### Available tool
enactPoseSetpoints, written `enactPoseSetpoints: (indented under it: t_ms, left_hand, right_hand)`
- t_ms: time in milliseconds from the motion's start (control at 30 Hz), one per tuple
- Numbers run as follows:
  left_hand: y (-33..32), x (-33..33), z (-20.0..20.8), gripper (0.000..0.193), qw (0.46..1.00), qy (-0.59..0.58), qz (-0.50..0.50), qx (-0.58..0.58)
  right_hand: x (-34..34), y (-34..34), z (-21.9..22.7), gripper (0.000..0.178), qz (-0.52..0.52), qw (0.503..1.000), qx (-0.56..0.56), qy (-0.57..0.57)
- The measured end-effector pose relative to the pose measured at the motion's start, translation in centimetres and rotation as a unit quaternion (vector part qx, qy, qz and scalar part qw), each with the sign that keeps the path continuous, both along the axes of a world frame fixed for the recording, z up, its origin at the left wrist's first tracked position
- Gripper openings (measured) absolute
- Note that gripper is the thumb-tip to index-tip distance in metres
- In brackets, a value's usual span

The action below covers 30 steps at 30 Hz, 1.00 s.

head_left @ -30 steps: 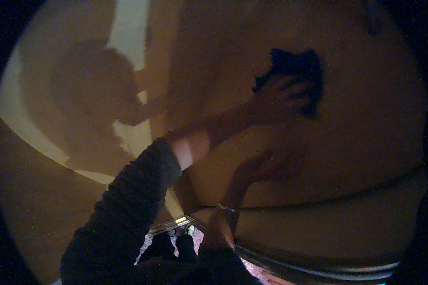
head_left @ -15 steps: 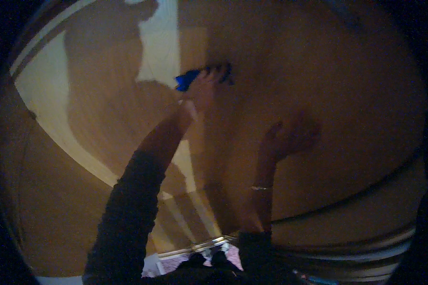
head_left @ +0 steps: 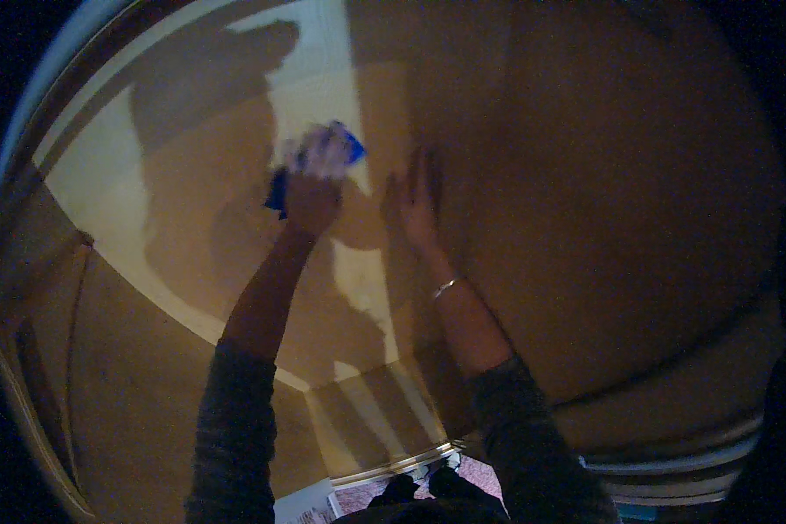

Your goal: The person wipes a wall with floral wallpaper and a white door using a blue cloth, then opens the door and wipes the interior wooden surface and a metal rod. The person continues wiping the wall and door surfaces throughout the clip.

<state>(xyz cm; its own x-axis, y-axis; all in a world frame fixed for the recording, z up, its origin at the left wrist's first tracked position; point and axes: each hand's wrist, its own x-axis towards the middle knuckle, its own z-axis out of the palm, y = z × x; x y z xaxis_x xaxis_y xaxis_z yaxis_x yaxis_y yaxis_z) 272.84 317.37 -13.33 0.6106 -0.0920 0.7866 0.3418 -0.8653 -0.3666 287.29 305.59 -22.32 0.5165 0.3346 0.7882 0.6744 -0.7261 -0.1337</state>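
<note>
Covering a crumpled blue cloth (head_left: 352, 147) with the left hand (head_left: 317, 183), leaving blue showing past the fingertips and again at the hand's left side. Too blurred to tell whether pinching the cloth or merely pressing on it. Reaching up and slightly rightward from the lower left, with a bare forearm above a dark sleeve (head_left: 236, 419). Holding the right hand (head_left: 419, 205) near, on the right, with straightened fingers pointing upward; hard to tell whether touching the brown surface (head_left: 585, 218). Wearing a thin bracelet (head_left: 445, 287) on that wrist. Shifted leftward with the cloth since half a second ago, from the shaded part just right of the pale lit strip (head_left: 314, 52) into that strip. Also brought the right hand leftward, closer to the left, now pointing up rather than bent rightward.
</note>
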Motion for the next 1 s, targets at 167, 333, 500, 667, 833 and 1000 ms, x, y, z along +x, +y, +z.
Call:
enactPoseSetpoints:
  t_ms: [167, 333, 500, 667, 833, 1000]
  left_hand:
    - [1.4, 0.5, -4.7, 0.045, 0.958, 0.222, -0.125, 0.129]
    - [10.3, -9.8, -3.7, 0.051, 0.971, 0.115, 0.005, 0.208]
    - [13.1, -15.6, 0.9, 0.056, 0.994, 0.062, 0.056, 0.072]
    - [12.6, -18.6, 2.2, 0.069, 0.991, -0.119, 0.058, -0.001]
    - [11.8, -19.4, -2.0, 0.071, 0.976, -0.171, 0.1, -0.096]
    - [6.3, -17.4, -6.1, 0.063, 0.998, -0.031, 0.019, -0.048]
  right_hand:
    - [-2.1, 0.3, -1.9, 0.047, 0.319, 0.9, 0.253, 0.157]
    - [-9.2, 1.7, 0.3, 0.071, 0.392, 0.918, 0.033, 0.043]
    - [-12.0, 3.4, 5.5, 0.069, 0.375, 0.922, -0.052, -0.076]
    - [-13.6, 5.9, 8.5, 0.055, 0.42, 0.903, 0.056, -0.065]
    - [-14.8, 9.6, 6.6, 0.054, 0.409, 0.891, -0.016, -0.196]
    - [-12.3, 6.6, 0.1, 0.049, 0.408, 0.875, -0.106, -0.238]
